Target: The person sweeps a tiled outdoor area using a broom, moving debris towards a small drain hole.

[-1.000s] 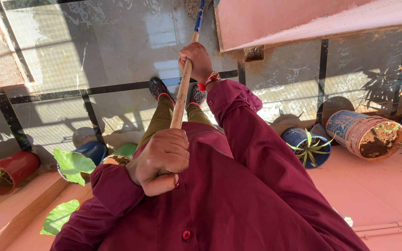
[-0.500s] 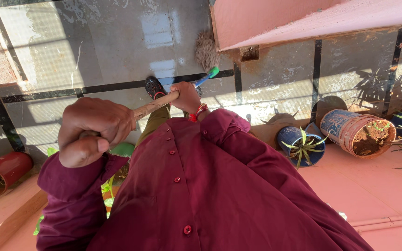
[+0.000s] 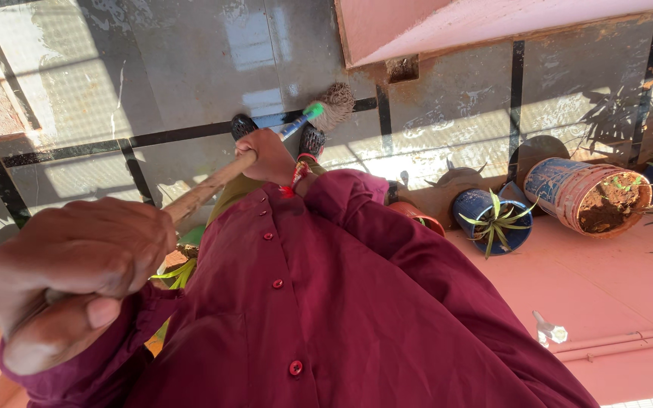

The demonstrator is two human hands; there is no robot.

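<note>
The floor (image 3: pixel 190 68) under you is smooth, shiny grey tile with dark lines, and it has open room ahead. A pink wall edge (image 3: pixel 493 30) juts in close. Your round pots (image 3: pixel 591 198) sit on the right. Your broom (image 3: pixel 213 185) has a long wooden stick and a fuzzy brown head by your shoes. Your left hand (image 3: pixel 77 264) and right hand (image 3: pixel 270 155) both wrap tight around the stick.

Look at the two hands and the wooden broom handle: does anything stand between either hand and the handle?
Nothing visible does. The left hand is closed around the near end of the long wooden broom handle, and the right hand grips it further down, near the blue and green section leading to the bristle head.
</note>
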